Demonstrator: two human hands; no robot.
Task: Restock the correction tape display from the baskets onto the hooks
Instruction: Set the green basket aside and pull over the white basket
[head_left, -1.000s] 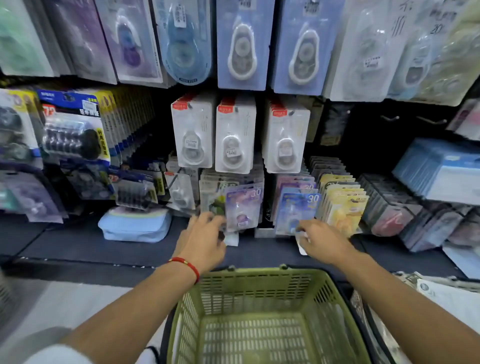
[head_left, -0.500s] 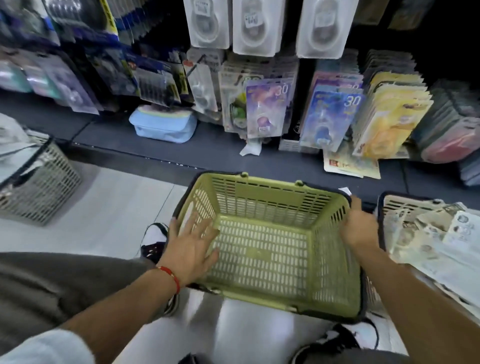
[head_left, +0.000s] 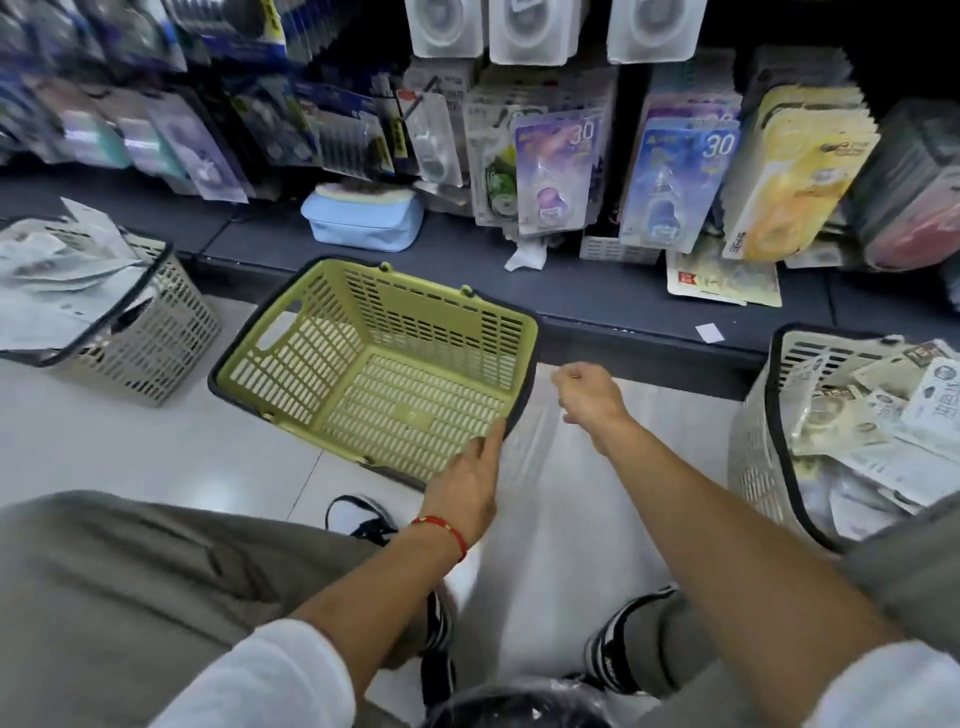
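A white tiled floor (head_left: 130, 457) runs up to a dark low shelf (head_left: 597, 296) under a wall of hanging stationery packs. I see the green basket (head_left: 374, 364) on the floor just before the shelf, tilted, with nothing in it that I can make out. My left hand (head_left: 467, 488), a red cord (head_left: 441, 530) at its wrist, touches the basket's near rim with fingers stretched out fairly straight, a wide grip that closes on nothing. My right hand (head_left: 587, 400) hangs in the air just right of the basket, apart from it, fingers loosely curled and holding nothing that I can see.

A grey basket (head_left: 145, 332) stands at the left, full of pale packs. Another grey basket (head_left: 769, 452) stands at the right, heaped with carded packs (head_left: 872, 410) that look like correction tape. On the display above the shelf hang a purple pack (head_left: 556, 176), a blue pack (head_left: 680, 182) and a yellow pack (head_left: 800, 176), each fronting a row. White packs (head_left: 524, 26) hang higher. A light blue pouch (head_left: 363, 223) lies on the shelf. A loose card (head_left: 722, 280) lies flat under the yellow row.
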